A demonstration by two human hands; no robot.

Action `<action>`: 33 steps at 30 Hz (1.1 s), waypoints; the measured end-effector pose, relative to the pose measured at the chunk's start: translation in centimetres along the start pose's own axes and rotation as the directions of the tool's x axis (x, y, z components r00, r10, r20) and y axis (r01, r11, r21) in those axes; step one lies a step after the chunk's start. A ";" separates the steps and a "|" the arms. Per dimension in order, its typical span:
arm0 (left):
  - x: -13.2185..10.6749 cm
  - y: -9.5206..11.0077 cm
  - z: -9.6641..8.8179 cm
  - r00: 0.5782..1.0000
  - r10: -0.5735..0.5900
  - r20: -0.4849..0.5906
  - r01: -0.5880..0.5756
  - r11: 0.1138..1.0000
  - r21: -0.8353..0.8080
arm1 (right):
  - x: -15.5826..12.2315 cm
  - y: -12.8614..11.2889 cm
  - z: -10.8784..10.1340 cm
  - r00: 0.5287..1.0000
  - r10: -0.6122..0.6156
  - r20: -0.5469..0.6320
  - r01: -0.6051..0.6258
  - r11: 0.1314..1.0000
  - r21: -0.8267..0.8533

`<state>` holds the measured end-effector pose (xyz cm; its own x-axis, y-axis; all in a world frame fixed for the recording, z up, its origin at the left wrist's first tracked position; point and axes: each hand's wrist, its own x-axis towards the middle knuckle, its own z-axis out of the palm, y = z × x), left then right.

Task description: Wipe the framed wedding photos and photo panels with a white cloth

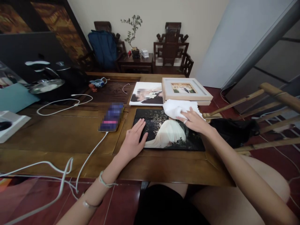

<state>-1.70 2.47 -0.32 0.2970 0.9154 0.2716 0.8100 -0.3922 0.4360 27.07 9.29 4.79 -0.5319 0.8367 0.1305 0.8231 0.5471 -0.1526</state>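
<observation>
A dark photo print (168,131) showing a white dress lies flat on the wooden table (70,134) in front of me. My left hand (133,139) rests flat on its left edge, fingers stretched out. My right hand (193,120) presses down on a white cloth (175,108) at the print's upper right corner, with a ring on one finger. Behind the print lie a second unframed photo (146,93) and a pale wooden photo frame (185,89).
A phone (112,117) on a white charging cable (91,153) lies left of the print. More cables, a pot lid (47,86) and a white box (10,125) sit further left. Wooden chair rails (257,103) stand at right; carved chairs and a plant stand by the wall.
</observation>
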 end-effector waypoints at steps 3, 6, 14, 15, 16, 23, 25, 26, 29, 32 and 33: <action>0.0 0.0 0.1 1.000 -0.001 -0.005 0.001 1.000 -0.004 | -2.7 -1.1 0.4 0.999 -0.036 -0.007 0.036 0.999 0.002; 0.0 0.0 0.1 1.000 0.001 -0.016 -0.001 1.000 0.003 | -7.0 -3.6 0.5 0.996 -0.084 0.022 0.083 0.997 0.004; -0.1 0.1 0.2 1.000 -0.003 -0.020 0.004 1.000 0.022 | -14.8 -9.8 -0.6 0.980 -0.180 0.086 0.175 0.983 0.055; 0.0 0.1 0.2 1.000 -0.002 -0.019 0.002 1.000 0.024 | -14.6 -9.6 -0.6 0.983 -0.163 0.080 0.158 0.986 0.061; 0.0 0.1 0.2 1.000 0.000 -0.017 0.000 1.000 0.026 | -14.2 -9.1 -0.5 0.988 -0.136 0.071 0.132 0.989 0.064; -0.1 0.0 0.1 1.000 0.019 -0.020 -0.018 0.999 0.026 | -5.3 -2.7 -0.7 0.999 0.006 0.037 -0.007 0.999 0.037; -0.2 0.0 0.1 1.000 0.018 -0.017 -0.018 1.000 0.025 | -2.5 -1.3 -0.9 0.997 0.053 0.047 -0.055 0.998 0.044; -0.2 0.0 0.1 1.000 0.018 -0.018 -0.018 1.000 0.024 | -1.4 -0.8 -1.0 0.996 0.076 0.050 -0.079 0.996 0.049; -0.1 -0.1 0.0 0.999 0.026 -0.023 -0.026 0.999 0.020 | 0.0 -0.2 -0.6 0.995 0.095 0.032 -0.096 0.994 0.053; -0.1 -0.1 0.1 0.999 0.031 -0.027 -0.031 0.999 0.022 | -1.5 -1.2 0.2 0.999 0.048 -0.018 -0.048 0.999 0.024; -0.1 -0.1 0.1 0.999 0.030 -0.027 -0.029 0.999 0.024 | -2.5 -2.0 0.5 0.999 0.029 -0.026 -0.029 0.999 0.015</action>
<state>-1.74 2.46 -0.41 0.3076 0.9006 0.3071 0.8129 -0.4165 0.4071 26.70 6.13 4.29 -0.5025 0.8512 0.1518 0.8347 0.5233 -0.1714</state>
